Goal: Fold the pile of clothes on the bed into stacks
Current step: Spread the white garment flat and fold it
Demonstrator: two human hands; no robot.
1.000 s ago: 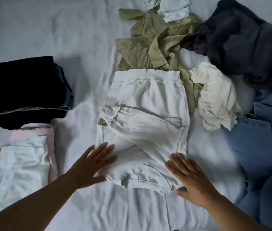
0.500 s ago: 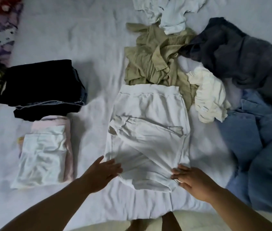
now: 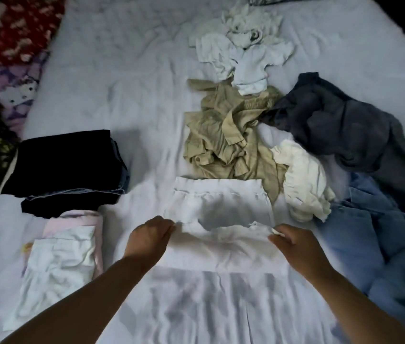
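Note:
A white garment (image 3: pixel 218 202) lies flat in the middle of the bed, its near part lifted and doubled over toward the waistband. My left hand (image 3: pixel 148 238) grips the lifted edge at its left corner. My right hand (image 3: pixel 295 244) pinches the same edge at its right corner. Behind it lies the unfolded pile: an olive shirt (image 3: pixel 223 135), a cream top (image 3: pixel 300 180), a dark grey garment (image 3: pixel 340 122), blue denim (image 3: pixel 380 234) and pale white pieces (image 3: pixel 243 48). Two folded stacks sit to the left: dark clothes (image 3: pixel 65 167) and a white and pink stack (image 3: pixel 60 254).
The bed sheet (image 3: pixel 122 78) is pale and wrinkled, with bare room at the back left. Patterned bedding (image 3: pixel 10 40) lies along the left edge. The sheet's near edge hangs down in front of me.
Both hands went from pressing flat on the white garment's near end to gripping its corners, and have lifted that end and carried it away from me. The camera has pulled back.

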